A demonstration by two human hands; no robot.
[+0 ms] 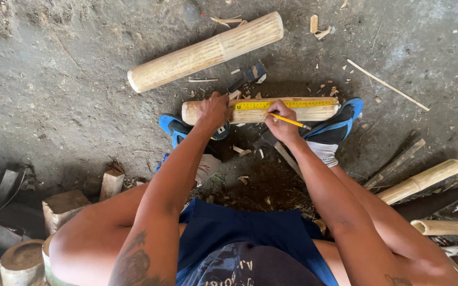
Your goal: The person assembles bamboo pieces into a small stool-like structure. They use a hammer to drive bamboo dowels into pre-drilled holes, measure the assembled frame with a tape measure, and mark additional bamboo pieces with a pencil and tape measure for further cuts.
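Short pale peeled bamboo section (261, 111), lying crosswise on dirt floor (54, 79) between blue sandals (345, 119). Yellow measuring tape (284, 104) lay stretched along its top. Left hand (213, 110): grip pressed down on tape and bamboo. Right hand (281, 126): grip pinching yellow pencil (287, 120), tip near the bamboo. Longer bamboo section (205, 52) lay beyond.

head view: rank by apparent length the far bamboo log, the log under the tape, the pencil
1. Far log
2. Log under the tape, close behind; its left end is covered by the left hand, so this is unsure
3. Pencil in the right hand
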